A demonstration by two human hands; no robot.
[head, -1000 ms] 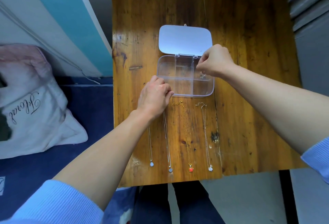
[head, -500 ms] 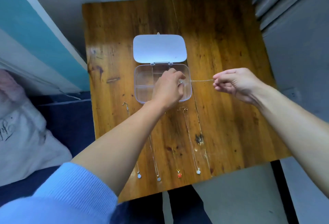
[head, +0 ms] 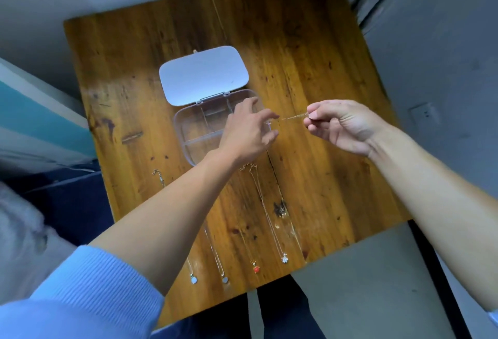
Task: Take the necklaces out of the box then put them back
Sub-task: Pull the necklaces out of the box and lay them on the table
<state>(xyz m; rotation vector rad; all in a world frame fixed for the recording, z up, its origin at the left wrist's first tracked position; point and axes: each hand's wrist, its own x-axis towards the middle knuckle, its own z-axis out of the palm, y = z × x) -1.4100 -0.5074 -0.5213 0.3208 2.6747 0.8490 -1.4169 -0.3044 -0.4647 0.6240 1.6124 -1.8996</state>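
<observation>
A clear plastic box (head: 188, 128) with dividers stands open on the wooden table (head: 310, 69), its white lid (head: 203, 74) laid back. A thin gold necklace (head: 293, 116) is stretched in the air over the box's right edge. My right hand (head: 342, 125) pinches one end, and my left hand (head: 249, 131) pinches the other end over the box. Several necklaces lie in parallel on the table in front of the box, among them one with a red pendant (head: 256, 269) and one with a white pendant (head: 284, 259).
A wall runs behind the table and a grey panel stands to the right. Dark blue bedding (head: 72, 203) and a pale cushion (head: 18, 230) lie to the left. The table's near edge is just past the pendants.
My right hand has drawn a necklace out of the box to the right. My left hand left the table's front, reached over the box and took the chain's other end. The camera has tilted.
</observation>
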